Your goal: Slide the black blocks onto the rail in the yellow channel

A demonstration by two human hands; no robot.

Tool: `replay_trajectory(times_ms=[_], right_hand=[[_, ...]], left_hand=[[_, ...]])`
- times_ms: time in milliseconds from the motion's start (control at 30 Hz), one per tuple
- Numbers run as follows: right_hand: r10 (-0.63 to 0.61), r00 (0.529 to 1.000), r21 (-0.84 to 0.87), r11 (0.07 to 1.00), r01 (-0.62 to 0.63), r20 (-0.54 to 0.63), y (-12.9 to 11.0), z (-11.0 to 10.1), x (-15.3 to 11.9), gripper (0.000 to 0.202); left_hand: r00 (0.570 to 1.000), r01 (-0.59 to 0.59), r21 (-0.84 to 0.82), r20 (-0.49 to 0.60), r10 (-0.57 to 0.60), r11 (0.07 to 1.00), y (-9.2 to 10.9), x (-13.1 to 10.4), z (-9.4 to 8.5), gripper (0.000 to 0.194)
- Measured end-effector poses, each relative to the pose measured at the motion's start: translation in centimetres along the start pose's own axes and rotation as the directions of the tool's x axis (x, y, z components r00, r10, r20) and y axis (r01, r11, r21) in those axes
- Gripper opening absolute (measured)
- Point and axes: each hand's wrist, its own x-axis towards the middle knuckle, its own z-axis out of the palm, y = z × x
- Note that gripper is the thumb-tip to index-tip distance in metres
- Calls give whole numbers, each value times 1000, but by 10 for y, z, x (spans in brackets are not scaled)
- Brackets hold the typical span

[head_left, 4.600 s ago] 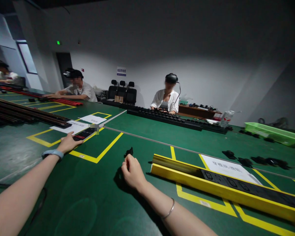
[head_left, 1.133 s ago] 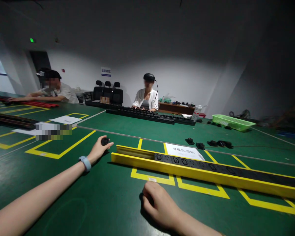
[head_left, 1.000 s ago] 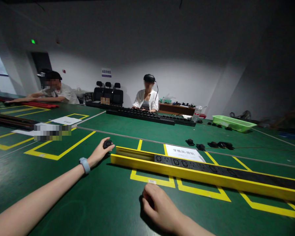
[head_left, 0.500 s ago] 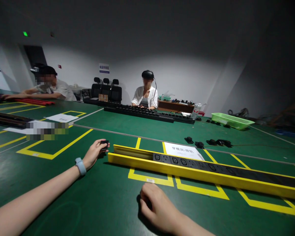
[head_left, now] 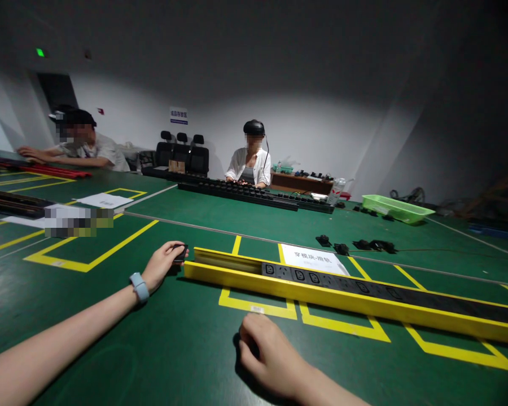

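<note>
My left hand (head_left: pixel 166 263), with a blue-grey band on its wrist, pinches a small black socket module (head_left: pixel 180 253) between thumb and fingers. It is just off the left end of a long yellow rail (head_left: pixel 254 282). Inside this channel sits a row of black socket modules (head_left: pixel 322 280), running to the right; the left stretch of the channel holds none. My right hand (head_left: pixel 271 352) rests on the green table in front of the rail, curled into a loose fist with nothing visible in it.
A printed paper sheet (head_left: pixel 309 258) lies behind the rail, with several black parts (head_left: pixel 375 246) and a green basket (head_left: pixel 395 208) farther right. Long black strips (head_left: pixel 254 193) lie before a seated person (head_left: pixel 249 160). Another person (head_left: pixel 88 144) works by red rails (head_left: pixel 53 169) at left.
My left hand, still pinching the module, has come slightly closer to the rail's left end. The right hand stays curled on the table. At far left, the other person's hand has lifted.
</note>
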Motion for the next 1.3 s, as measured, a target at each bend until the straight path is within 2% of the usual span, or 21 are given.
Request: replay_trajectory(times_ms=[167,833,1300], right_hand=[[9,1000,-11,1000,-9,-2,0,1,0,12],[23,1000,-14,1000,-23,4,-4,-1,0,11],[15,1000,-12,1000,-15,-3,-3,-1,-1,9]], left_hand=[[1000,20,3,14,-20,1000,0,-1,0,42],[997,-18,-41,71,21,999,-6,0,-3,40],[991,-28,-16,134,30,999,-2,-3,-3,42]])
